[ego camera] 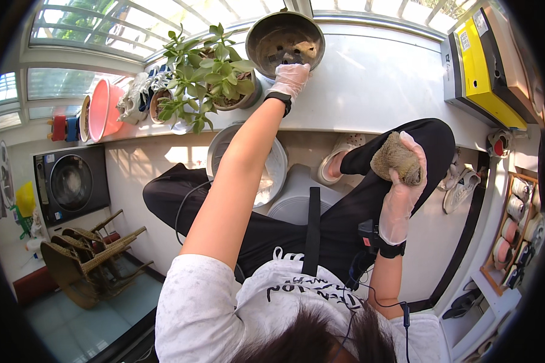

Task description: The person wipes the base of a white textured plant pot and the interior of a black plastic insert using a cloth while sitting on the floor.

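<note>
A dark round plant pot (pixel 259 50) is tipped on the windowsill so that its inside faces me, with drainage holes and brown dirt on its bottom. My left hand (pixel 291 80), in a clear plastic glove, grips the pot's near rim. Above my right thigh, my right hand (pixel 406 186), gloved the same way, holds a crumpled grey-brown cloth (pixel 394 159). Below the sill a round metal-looking basin (pixel 279 159) is partly covered by my left forearm. A grey plastic bucket or stool (pixel 295 206) stands between my legs.
Left of the pot stands a potted succulent (pixel 227 79), its leaves spreading over the sill edge. Beyond are sneakers (pixel 134 100) and a pink bucket (pixel 105 110). Shoe boxes (pixel 486 68) occupy the sill's right end. Shoes (pixel 461 190) and a shoe rack (pixel 492 267) lie to my right.
</note>
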### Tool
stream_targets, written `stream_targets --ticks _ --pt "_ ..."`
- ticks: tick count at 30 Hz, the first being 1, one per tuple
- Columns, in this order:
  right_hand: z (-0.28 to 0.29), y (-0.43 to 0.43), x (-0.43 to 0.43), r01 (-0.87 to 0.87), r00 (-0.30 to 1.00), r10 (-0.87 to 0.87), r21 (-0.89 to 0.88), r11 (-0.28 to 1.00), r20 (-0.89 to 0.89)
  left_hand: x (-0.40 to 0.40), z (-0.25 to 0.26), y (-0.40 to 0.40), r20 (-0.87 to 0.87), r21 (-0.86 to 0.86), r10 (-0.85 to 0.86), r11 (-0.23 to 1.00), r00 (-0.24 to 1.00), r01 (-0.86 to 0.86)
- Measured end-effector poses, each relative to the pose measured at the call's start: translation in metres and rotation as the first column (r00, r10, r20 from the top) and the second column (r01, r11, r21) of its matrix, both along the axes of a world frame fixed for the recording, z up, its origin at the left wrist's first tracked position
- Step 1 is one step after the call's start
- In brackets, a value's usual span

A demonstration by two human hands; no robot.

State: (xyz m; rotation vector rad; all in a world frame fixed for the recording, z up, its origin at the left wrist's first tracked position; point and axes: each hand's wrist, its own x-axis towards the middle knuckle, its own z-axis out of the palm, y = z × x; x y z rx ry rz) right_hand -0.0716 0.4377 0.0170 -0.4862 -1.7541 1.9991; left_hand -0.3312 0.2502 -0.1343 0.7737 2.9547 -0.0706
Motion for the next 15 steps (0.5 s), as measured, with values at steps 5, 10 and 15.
stream_targets --ticks 5,10,15 --pt "-0.002 -0.001 0.001 -0.025 0.999 0.024 -0.049 0.998 -0.024 -0.009 0.002 0.001 0.143 0.064 0.001 0.998 0.990 -0.010" --pt "-0.010 -0.001 -0.002 -0.020 0.999 0.020 -0.013 1.000 -0.028 -0.011 0.018 -0.004 0.263 0.109 -0.052 0.994 0.963 0.024" --pt "-0.007 -0.003 -0.004 -0.029 1.000 0.029 0.021 0.999 0.004 0.010 0.021 -0.004 0.330 0.117 -0.149 0.986 0.932 0.116"
